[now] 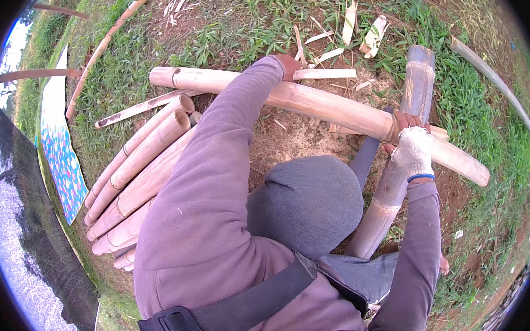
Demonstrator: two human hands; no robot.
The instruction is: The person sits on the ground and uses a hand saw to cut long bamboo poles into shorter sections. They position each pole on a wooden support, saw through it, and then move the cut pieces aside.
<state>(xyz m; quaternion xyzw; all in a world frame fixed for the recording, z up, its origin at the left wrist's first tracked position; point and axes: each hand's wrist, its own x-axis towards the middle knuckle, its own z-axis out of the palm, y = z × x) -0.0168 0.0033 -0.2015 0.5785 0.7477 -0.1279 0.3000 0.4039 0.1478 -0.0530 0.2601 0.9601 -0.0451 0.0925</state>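
Observation:
A long pale bamboo pole [328,108] lies slantwise before me, resting across a thicker, greyer bamboo log [419,77]. My right hand [412,147], in a whitish knitted glove with bare fingertips, wraps over the pole near its right end, fingers on the far side. My left arm reaches over the pole. At its far edge is my left hand [288,67], its fingers mostly hidden by the sleeve and wrist. Beside that hand a flat pale strip [326,74] sticks out to the right. A pale piece [439,132] shows just right of my gloved hand.
Several cut bamboo poles [137,167] are stacked on the left, near a thin split length [143,107]. Pale shavings [349,24] litter the grass at the back. A curved bamboo piece [493,79] lies far right. A blue flowered sheet [64,168] is at the left.

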